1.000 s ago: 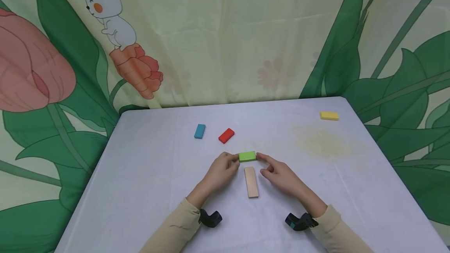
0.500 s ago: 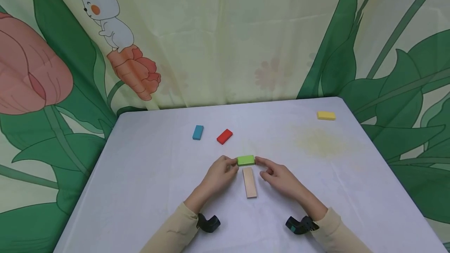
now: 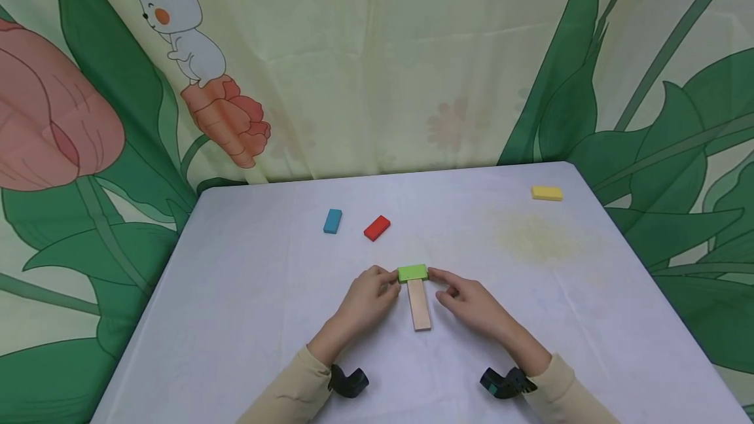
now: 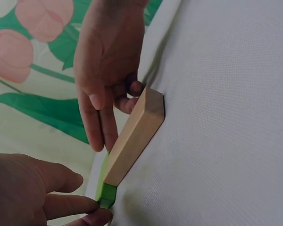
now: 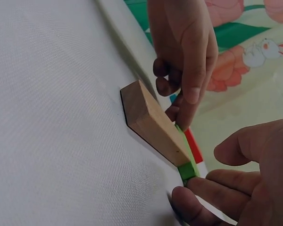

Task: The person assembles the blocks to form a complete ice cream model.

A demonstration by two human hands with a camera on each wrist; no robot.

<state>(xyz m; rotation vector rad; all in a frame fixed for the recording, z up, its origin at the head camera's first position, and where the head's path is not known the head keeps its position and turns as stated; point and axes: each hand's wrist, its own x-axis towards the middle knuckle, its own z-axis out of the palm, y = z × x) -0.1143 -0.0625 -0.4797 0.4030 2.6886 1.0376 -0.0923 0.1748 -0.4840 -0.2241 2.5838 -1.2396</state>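
Five blocks, one each of green, wood, blue, red, yellow. Two hands. Green block (image 3: pixel 412 273) sits crosswise at the far end of the wood block (image 3: pixel 419 307), touching it, the pair making a T on the white-covered counter (image 3: pixel 247 293). Left hand (image 3: pixel 370 296): fingertips touch the green block's left end, fingers extended, not wrapped round. Right hand (image 3: pixel 472 305): straight index and middle fingers reach the green block's right end, other fingers bent in, nothing clutched. So one green block between two hands; wood block lies between them too, long side pointing back toward the person, no fingers on it.

Blue block (image 3: pixel 332 221) and red block (image 3: pixel 377 228), one each, are beyond the hands toward the far edge, to the left, apart from each other, both slanted. Yellow block (image 3: pixel 547 194): one, near the far right corner, well apart from the rest. One faint yellowish patch (image 3: pixel 538 237) on the cover, nearer than the yellow block.

Two beige sleeves (image 3: pixel 288 385), two black wrist devices (image 3: pixel 349 381), one per arm. Behind: one printed curtain (image 3: pixel 353 51), one rabbit (image 3: pixel 200 54) on it.
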